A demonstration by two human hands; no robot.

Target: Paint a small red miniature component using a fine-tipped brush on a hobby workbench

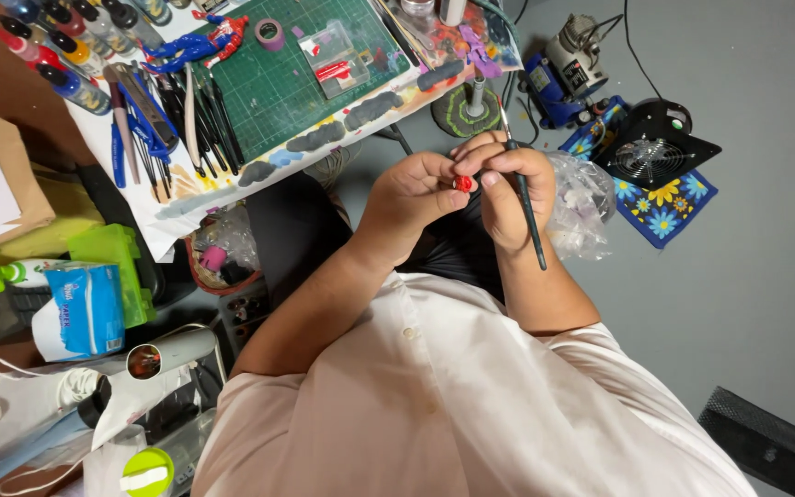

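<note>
My left hand (413, 195) pinches a small red piece (463, 183) between thumb and fingertips, held in front of my chest. My right hand (511, 189) grips a thin dark paintbrush (528, 216), its handle running down past my wrist and its tip pointing up and away near the red piece. Both hands touch each other over my lap. A red and blue action figure (200, 44) lies on the desk's far left. The green cutting mat (301, 69) holds a clear plastic box (333, 57) with red parts.
Paint bottles (57, 41) line the desk's top left beside several brushes and tools (172, 115). A small compressor (563, 69) and a black fan (650, 147) on a flowered cloth sit on the grey floor at right. A clear plastic bag (581, 202) lies by my right hand.
</note>
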